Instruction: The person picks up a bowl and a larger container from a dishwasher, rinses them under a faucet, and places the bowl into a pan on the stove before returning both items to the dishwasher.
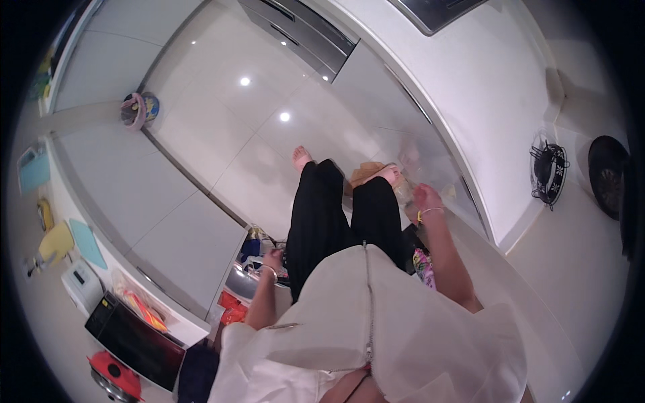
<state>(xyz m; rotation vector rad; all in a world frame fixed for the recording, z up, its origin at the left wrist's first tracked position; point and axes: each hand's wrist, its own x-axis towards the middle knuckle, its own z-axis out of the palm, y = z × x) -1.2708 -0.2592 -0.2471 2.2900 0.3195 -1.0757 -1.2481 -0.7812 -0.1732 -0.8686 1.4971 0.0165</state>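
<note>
My left hand, with a bracelet at its wrist, hangs beside my left trouser leg. Bags and a shiny metal vessel stand on the floor below it, next to an orange-red plastic bag. Blur hides whether its fingers hold anything. My right hand is lowered near the glossy cabinet door, its fingers loosely curled. Nothing plainly shows in it, though the palm is hidden. Close to my right foot lies a brown item, perhaps paper. A colourful printed package shows behind my right forearm.
A waste bin with a pink liner stands against the left cabinets. The left counter carries a microwave oven, a white appliance and a turquoise board. On the right counter are a cooktop and a black rack.
</note>
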